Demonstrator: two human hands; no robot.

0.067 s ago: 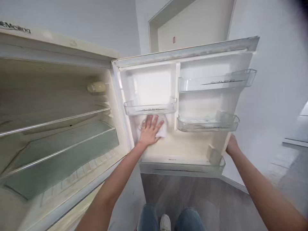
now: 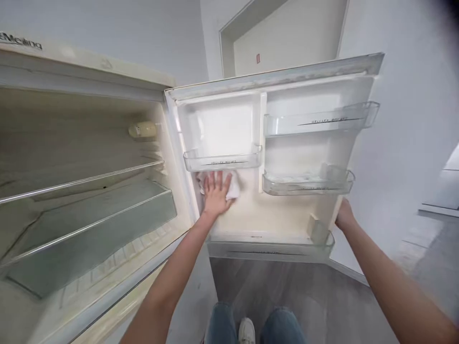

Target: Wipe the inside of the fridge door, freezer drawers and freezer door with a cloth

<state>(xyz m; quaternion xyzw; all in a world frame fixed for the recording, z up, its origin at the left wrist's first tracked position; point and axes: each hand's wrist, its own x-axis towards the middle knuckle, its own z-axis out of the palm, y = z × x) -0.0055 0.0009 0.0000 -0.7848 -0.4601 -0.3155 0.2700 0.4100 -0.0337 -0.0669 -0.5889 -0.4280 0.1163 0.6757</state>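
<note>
My left hand presses a white cloth against the inner face of the open fridge door. Its fingers are spread over the cloth, just under the left clear door shelf. At the door's outer right edge is my right hand, closed around that edge, its fingertips hidden behind the door. Two more clear shelves, an upper one and a middle one, sit on the door's right half. A long clear shelf runs along the bottom.
To the left stands the open fridge compartment, with a glass shelf, a translucent drawer and a pale lamp cover. White walls lie behind and right of the door. My knees and a white shoe show above the grey floor.
My left hand and the cloth have slid a little to the left along the door's inner face. My right hand stays at the door edge.
</note>
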